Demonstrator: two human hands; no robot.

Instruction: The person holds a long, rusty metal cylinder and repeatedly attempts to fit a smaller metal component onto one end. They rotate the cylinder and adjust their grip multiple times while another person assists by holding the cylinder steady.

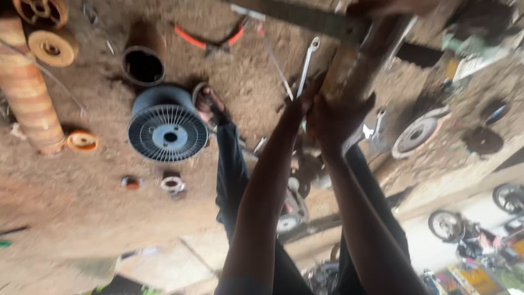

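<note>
Both hands up at the rusty pipe (355, 65), frame is motion-blurred. Right hand (338, 117) is wrapped closed around the lower part of the pipe, fingers curled over it. Left hand (300, 104) sits just beside it, touching the same area; fingers too blurred, can't tell if it's clenched or loose. A spanner (307, 64) runs up from the left hand, open end at the top, but whether the hand grips it or it just lies on the ground beyond is unclear.

Pipe rises tilted to the upper right, meets a dark flat bar (305, 16) crossing the top; the joint is cut off by the frame edge.

Beyond the arms: dirt floor (82, 207), a sandalled foot (210, 105) next to a ribbed black spool (166, 127), a dark open pipe end (143, 64) above that. Red-handled pliers (210, 39) near the top. Copper-wound coil (27, 98) along the left edge, small orange rings near it. A grey pulley wheel (417, 135) to the right, motorbikes (475, 229) lower right, all soft. Parts between the legs unreadable
</note>
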